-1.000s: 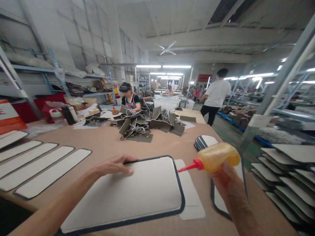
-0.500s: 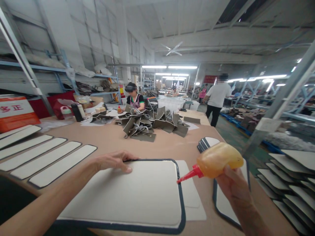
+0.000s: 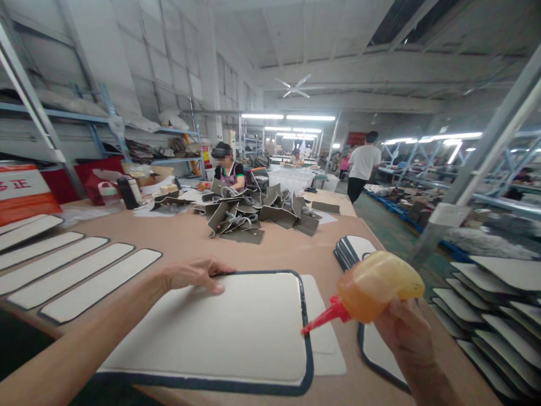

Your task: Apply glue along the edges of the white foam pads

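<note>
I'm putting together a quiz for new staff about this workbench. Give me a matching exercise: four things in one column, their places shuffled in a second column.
Things
1. bottle
2. big white panel
3. heap of grey pieces
4. long white strips

Places
A. in a row on the left side of the table
B. under the left hand
C. gripped in the right hand
D. mid-table, farther back

Pairs: 1-C, 2-B, 3-D, 4-A

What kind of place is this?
Likely a factory workshop: the right hand holds a squeeze bottle by a dark-edged white panel, similar panels lie in rows, and fabric pieces are heaped beyond.
</note>
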A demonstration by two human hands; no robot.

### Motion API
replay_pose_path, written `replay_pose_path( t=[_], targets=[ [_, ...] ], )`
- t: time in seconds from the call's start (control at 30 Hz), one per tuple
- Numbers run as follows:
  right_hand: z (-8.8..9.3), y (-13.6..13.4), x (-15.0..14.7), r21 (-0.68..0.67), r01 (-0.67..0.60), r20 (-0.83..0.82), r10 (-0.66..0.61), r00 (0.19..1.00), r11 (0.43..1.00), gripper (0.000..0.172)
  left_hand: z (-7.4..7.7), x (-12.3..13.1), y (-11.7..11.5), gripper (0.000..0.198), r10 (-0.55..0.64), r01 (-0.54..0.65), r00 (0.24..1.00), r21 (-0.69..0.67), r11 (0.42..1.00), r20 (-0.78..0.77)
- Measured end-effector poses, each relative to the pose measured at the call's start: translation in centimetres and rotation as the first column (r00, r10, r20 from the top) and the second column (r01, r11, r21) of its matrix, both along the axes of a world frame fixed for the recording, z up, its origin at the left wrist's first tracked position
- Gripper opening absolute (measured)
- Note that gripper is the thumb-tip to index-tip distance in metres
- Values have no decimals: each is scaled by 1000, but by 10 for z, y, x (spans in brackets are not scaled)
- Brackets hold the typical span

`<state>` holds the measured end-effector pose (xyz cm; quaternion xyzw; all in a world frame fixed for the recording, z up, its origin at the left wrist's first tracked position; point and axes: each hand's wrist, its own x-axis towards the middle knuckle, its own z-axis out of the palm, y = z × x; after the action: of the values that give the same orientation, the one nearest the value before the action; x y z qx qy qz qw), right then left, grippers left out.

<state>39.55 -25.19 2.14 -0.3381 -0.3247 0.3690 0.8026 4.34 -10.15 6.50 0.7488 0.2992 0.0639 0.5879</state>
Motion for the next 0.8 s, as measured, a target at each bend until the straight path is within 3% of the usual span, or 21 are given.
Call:
replay_pose_path(
  t=[0.3, 0.53, 0.8],
  targets=[
    [-4, -6, 3, 2, -10, -43, 10, 999, 1000, 49, 3, 4, -6, 52, -112, 116, 992, -67, 991, 49],
    [-7, -5, 0, 30, 42, -19, -42, 999, 999, 49, -4, -3, -3, 51, -34, 40, 997, -78, 996, 76],
    [-10, -2, -16, -13, 204, -47, -204, 978, 979, 61, -19, -13, -2, 50, 69, -50, 987, -126, 991, 147]
  ],
)
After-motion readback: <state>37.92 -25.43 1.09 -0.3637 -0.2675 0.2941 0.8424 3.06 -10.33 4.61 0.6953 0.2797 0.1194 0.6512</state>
